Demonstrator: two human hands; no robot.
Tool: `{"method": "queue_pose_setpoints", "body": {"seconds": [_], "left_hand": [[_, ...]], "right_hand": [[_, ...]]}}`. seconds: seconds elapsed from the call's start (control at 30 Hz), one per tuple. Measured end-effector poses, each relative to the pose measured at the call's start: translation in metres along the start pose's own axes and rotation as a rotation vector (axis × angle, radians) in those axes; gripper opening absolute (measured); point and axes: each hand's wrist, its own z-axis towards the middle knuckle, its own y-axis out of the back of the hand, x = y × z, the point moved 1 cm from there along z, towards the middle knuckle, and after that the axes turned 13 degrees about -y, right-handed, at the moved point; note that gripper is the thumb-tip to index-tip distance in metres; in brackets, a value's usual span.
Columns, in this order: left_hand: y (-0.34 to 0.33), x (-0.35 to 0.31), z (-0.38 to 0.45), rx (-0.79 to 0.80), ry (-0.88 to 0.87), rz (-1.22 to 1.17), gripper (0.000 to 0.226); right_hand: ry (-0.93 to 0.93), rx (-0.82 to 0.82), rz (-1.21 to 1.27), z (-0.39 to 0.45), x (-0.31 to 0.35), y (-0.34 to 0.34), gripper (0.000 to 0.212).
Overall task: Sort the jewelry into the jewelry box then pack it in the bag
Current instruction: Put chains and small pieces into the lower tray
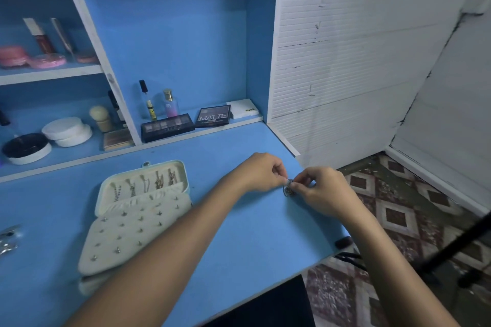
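A cream jewelry box (106,257) lies open on the blue desk, left of centre. Several necklaces hang in its raised lid, and its padded flap carries several stud earrings. To the right of the box, near the desk's right edge, my left hand (261,171) and my right hand (322,190) meet just above the surface. Both pinch a small metallic piece of jewelry (288,188) between thumb and fingertips; most of it is hidden by the fingers. No bag is in sight.
Makeup palettes (167,127) and small bottles (170,102) line the back ledge. Cotton pads, a brush and a black dish sit in the left cubby. Shiny metal items (9,240) lie at the desk's left edge. The desk edge drops to patterned floor on the right.
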Motion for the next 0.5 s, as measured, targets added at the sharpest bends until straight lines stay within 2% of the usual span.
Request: {"method": "queue_pose_setpoints", "body": {"seconds": [0.2, 0.5], "left_hand": [[-0.0036, -0.0036, 0.0035, 0.028, -0.010, -0.009, 0.015], [0.0012, -0.0036, -0.0002, 0.057, -0.038, 0.073, 0.014]], "right_hand": [[0.008, 0.034, -0.004, -0.0045, -0.0023, 0.0021, 0.013], [-0.005, 0.040, 0.018, -0.0026, -0.0068, 0.0028, 0.011]]}}
